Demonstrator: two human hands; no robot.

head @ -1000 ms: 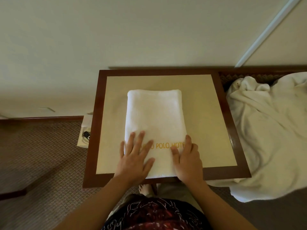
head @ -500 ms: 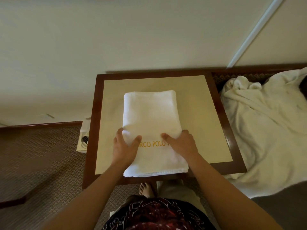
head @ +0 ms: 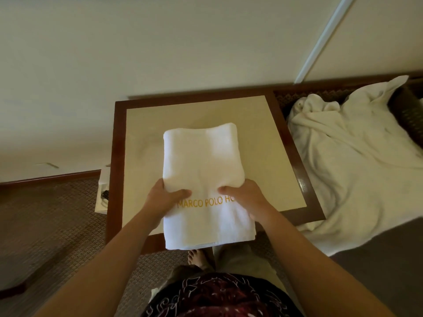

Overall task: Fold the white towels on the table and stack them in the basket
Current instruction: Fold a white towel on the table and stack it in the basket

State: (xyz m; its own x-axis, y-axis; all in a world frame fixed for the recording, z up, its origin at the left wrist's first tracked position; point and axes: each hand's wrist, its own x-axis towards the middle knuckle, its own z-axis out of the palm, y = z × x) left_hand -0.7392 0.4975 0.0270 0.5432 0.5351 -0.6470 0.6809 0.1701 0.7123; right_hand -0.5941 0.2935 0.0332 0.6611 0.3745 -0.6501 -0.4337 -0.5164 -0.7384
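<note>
Both hands clamp the folded white towel (head: pixel 203 179) at its side edges: left hand (head: pixel 161 199) and right hand (head: pixel 248 197) each set a thumb on top, fingers apparently tucked beneath, likely so the folds stay together when lifted. Towel lies on the table (head: pixel 270 143), near end overhanging. Unfolded towels (head: pixel 357 161) lie right; basket not identifiable.

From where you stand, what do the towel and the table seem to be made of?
Towel: likely cotton terry, white, matte and fuzzy, soft rounded fold edges, gold lettering.
Table: dark reddish frame, probably varnished wood, since it shows glossy highlights; the beige inset panel looks smooth and matte, perhaps laminate or stone, hard to tell.
</note>
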